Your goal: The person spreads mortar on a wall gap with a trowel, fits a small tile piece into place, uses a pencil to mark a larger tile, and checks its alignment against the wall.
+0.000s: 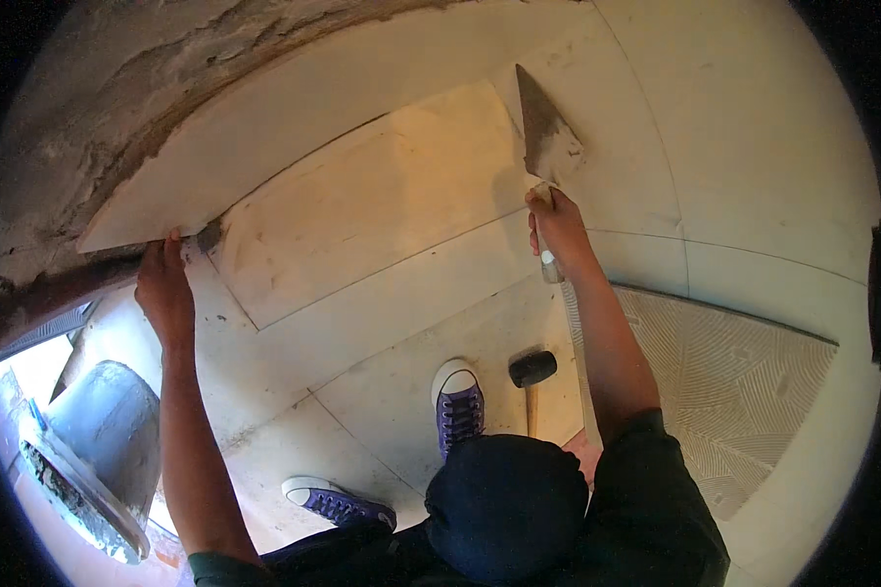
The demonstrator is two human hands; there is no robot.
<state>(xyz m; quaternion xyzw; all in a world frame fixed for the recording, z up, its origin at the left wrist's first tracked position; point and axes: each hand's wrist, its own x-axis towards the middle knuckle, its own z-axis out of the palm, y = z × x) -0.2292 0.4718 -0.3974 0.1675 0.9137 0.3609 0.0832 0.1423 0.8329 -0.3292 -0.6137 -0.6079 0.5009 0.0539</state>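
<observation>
At far left in the head view, the left hand's fingertips touch the near edge of a long pale tile strip, which runs along the rough wall; cannot tell whether they grip it. Right hand is closed around the handle of a trowel, blade pointing far, above pale tiles. Rubber mallet lies nearer; tipped bucket at near left.

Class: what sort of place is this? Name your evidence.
Probably a room under building work: the right hand holds a trowel, a mallet lies on floor tiles, with a smeared bucket nearby.
</observation>
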